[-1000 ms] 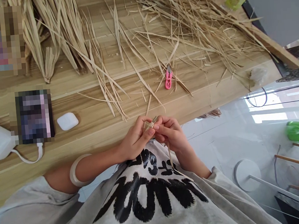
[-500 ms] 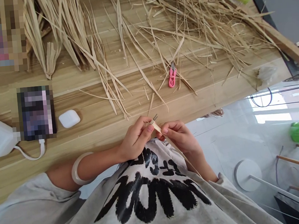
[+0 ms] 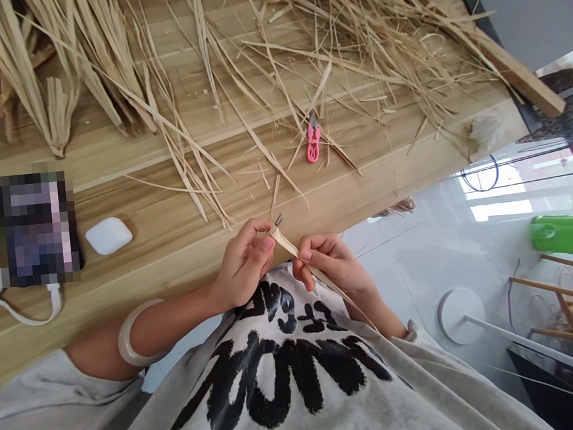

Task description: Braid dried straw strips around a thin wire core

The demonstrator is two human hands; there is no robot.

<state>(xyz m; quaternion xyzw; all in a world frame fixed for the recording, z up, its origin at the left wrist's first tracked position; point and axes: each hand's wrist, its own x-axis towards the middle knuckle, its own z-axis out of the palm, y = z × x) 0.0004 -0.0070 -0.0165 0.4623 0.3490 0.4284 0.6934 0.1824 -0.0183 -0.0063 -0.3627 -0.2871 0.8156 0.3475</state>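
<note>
My left hand (image 3: 245,262) pinches thin grey rods, whose tips poke out above its fingers, together with the upper end of a pale straw strip (image 3: 285,243). Thumb and fingers of my right hand (image 3: 333,264) are closed on the same strip a little lower down. From there the strip trails down to the right across my forearm. Both hands are just off the table's front edge, over my shirt. Pink snips (image 3: 313,139) lie on the table beyond them, among loose straw strips (image 3: 261,153).
Bundled straw (image 3: 97,57) covers the back left of the table (image 3: 169,252), with a tangled heap (image 3: 375,26) at the back right beside a wooden bar (image 3: 525,77). A phone (image 3: 37,227) and a white case (image 3: 109,236) lie at the left. A green object (image 3: 569,234) is beyond the right side.
The view has shifted, moving the table items left in the picture. My hands are slightly farther apart, with more of the strip showing between them.
</note>
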